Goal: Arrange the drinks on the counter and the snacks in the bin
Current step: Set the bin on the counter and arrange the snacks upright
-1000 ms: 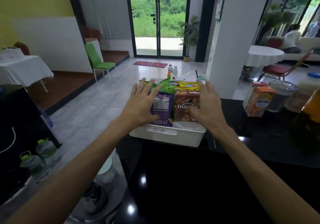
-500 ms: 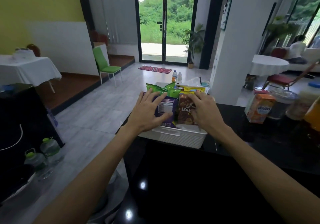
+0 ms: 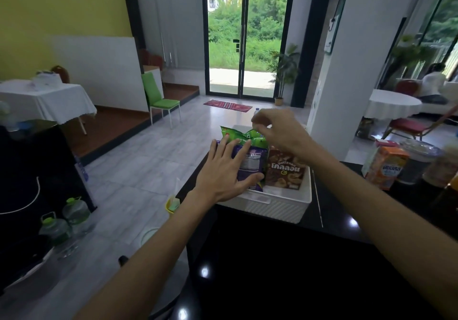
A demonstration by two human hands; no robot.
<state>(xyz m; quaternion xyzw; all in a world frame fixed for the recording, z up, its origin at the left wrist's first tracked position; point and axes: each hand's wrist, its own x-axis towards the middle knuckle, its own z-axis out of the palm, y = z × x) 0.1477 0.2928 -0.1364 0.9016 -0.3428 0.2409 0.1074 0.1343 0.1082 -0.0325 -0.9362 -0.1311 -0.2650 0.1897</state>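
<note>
A white bin (image 3: 285,208) stands on the black counter (image 3: 272,270). Upright in it are a purple snack pack (image 3: 251,164), a brown snack box (image 3: 285,171) and, behind them, a green snack bag (image 3: 234,133). My left hand (image 3: 223,173) rests flat on the purple pack, fingers spread and thumb against its front. My right hand (image 3: 277,131) hovers over the back of the bin with its fingers curled downward. What lies under those fingers is hidden. A small bottle cap (image 3: 257,109) shows just behind that hand.
An orange drink carton (image 3: 386,168) and lidded containers (image 3: 418,161) stand on the counter to the right. A white pillar (image 3: 347,71) rises behind the bin. Water jugs (image 3: 57,228) sit low on the left, beside a black cabinet.
My right hand has left the brown box and lifted up and back over the rear of the bin, fingers curling. My left hand stays on the purple pack.
</note>
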